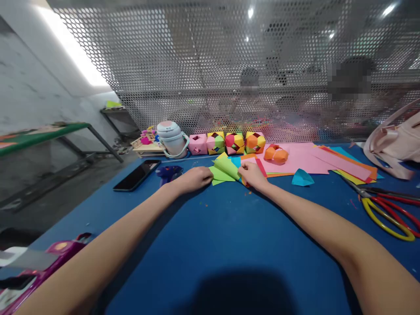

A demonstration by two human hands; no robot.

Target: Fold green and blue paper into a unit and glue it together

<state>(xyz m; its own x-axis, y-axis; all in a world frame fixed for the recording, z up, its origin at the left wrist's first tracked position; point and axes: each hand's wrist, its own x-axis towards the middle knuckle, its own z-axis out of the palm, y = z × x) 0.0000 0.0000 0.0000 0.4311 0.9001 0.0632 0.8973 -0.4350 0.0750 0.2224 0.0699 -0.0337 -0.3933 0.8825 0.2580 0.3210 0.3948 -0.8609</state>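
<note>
The green folded paper [225, 169] is gripped at both ends, fingers clenched; left hand [195, 178] at 9 o'clock, right hand [251, 174] at 3; axis crosswise.

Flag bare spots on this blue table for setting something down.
Widest bare patch: blue table between the two forearms, nearer than the green paper. A smaller one lies between the teal paper fold and the scissors. Crowded: far edge with paper cubes, pink sheets to the right.
</note>
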